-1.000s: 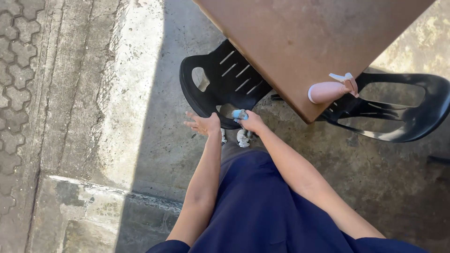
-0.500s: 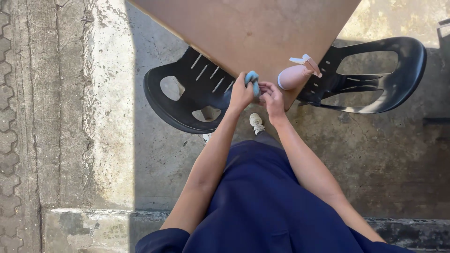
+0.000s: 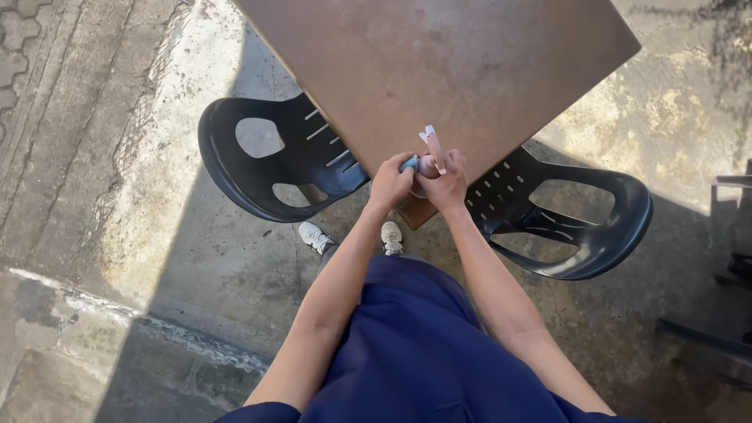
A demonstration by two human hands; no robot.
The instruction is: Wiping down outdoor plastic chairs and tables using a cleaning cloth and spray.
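We grip a pink bottle (image 3: 428,165) w/ right hand (image 3: 446,182), fingers wrapped round it; left hand (image 3: 392,182) fingers pinch a blue cloth (image 3: 409,164) against it, steadied at worktop (image 3: 470,70) corner.

Glossy plastic chairs (image 3: 266,157), rough concrete floor (image 3: 157,258)

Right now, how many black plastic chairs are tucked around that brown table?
2. One black chair stands at the table's left side, the other black chair at its lower right. More may be hidden beyond the table's far edges, outside the picture.
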